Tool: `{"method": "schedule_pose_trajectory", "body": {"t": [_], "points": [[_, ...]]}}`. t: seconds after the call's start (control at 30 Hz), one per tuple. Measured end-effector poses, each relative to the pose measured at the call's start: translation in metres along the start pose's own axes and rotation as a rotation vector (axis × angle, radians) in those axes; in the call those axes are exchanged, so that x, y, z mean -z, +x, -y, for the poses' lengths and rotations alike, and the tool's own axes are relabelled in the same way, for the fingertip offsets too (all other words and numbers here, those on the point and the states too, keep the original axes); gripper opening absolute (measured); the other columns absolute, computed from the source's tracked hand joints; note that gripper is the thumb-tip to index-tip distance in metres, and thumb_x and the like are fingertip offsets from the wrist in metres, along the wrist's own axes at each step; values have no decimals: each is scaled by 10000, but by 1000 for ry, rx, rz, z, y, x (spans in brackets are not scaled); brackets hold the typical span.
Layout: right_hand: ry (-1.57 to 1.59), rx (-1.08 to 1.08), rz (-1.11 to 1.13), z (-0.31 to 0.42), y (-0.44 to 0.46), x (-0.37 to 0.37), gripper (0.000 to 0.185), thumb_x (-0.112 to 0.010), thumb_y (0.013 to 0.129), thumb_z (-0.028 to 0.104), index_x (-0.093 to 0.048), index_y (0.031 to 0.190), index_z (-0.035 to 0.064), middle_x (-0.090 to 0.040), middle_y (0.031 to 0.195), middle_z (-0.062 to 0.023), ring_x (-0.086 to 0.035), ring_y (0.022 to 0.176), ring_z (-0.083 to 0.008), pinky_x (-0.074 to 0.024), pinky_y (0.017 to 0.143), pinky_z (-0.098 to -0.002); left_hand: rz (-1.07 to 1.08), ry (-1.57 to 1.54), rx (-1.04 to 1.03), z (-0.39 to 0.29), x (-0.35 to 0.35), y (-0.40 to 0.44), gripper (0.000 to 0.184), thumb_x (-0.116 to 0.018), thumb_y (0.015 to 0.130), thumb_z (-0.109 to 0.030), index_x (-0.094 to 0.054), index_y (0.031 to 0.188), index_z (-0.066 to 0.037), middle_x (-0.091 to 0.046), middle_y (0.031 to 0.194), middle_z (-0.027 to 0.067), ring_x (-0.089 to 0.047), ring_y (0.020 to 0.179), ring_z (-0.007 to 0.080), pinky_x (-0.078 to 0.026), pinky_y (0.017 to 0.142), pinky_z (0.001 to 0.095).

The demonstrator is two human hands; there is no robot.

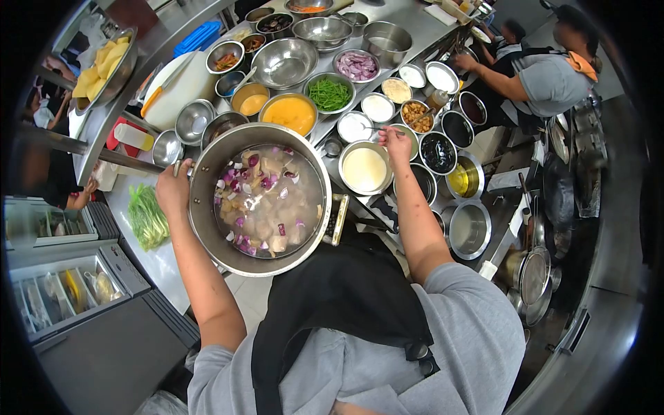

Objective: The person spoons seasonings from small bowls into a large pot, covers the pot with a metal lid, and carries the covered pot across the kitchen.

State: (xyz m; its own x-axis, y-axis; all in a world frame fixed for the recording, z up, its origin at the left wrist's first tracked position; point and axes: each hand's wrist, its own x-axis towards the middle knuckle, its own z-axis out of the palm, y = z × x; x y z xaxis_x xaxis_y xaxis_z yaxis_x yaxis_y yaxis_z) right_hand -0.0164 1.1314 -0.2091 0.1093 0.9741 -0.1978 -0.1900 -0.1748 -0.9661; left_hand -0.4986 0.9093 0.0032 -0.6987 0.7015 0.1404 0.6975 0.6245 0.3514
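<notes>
My left hand [174, 181] is closed around the side handle of a large metal pot [199, 228]. Inside the pot, pale meat chunks and pieces of red onion [243, 187] sit in cloudy liquid. My right hand [395, 145] pinches a thin metal spoon [377, 128], its far end over a bowl of white powder or grains [355, 126]. Just below that hand stands a bowl of creamy yellow liquid [366, 168]. A bowl of a greenish substance [408, 140] is partly hidden behind my fingers.
Bowls crowd the counter: orange liquid [289, 114], chopped greens [329, 93], sliced red onion [357, 66], dark liquid [438, 152] and oil [458, 181]. A knife [166, 84] lies on a white board. Bagged greens [149, 216] rest at left. A co-worker [553, 83] stands at right.
</notes>
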Motion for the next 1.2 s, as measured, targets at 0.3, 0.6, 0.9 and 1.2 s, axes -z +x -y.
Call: {"method": "schedule_pose_trajectory", "body": {"t": [0.3, 0.6, 0.9, 1.2], "points": [[73, -26, 2, 6, 0, 0, 229, -558, 997, 150, -647, 1058, -51, -697, 860, -119, -605, 642, -136, -523, 575, -272, 35, 46, 43, 0, 2, 2, 519, -624, 868, -564, -720, 1057, -90, -683, 1035, 225, -627, 1006, 430, -485, 855, 497], [-51, -29, 40, 5, 0, -5, 230, -550, 992, 129, -650, 1074, -61, -695, 860, -112, -596, 642, -131, -514, 573, -266, 42, 19, 56, 0, 2, 2, 526, -640, 858, -557, -721, 1070, -83, -687, 1006, 237, -636, 987, 433, -488, 848, 499], [102, -1, 17, 23, -5, 8, 211, -523, 990, 96, -631, 1072, -66, -696, 862, -114, -602, 655, -127, -523, 587, -261, 22, -9, 46, -2, 4, 0, 482, -654, 844, -552, -742, 1033, -117, -701, 960, 214, -654, 942, 415, -497, 823, 484], [103, 58, 299, 145, -113, -59, 241, -600, 972, 121, -634, 1099, -82, -701, 872, -142, -591, 634, -124, -496, 559, -256, 22, -25, 69, 7, -1, 3, 449, -667, 821, -566, -760, 966, -151, -715, 898, 185, -678, 896, 386, -512, 789, 485]]}}
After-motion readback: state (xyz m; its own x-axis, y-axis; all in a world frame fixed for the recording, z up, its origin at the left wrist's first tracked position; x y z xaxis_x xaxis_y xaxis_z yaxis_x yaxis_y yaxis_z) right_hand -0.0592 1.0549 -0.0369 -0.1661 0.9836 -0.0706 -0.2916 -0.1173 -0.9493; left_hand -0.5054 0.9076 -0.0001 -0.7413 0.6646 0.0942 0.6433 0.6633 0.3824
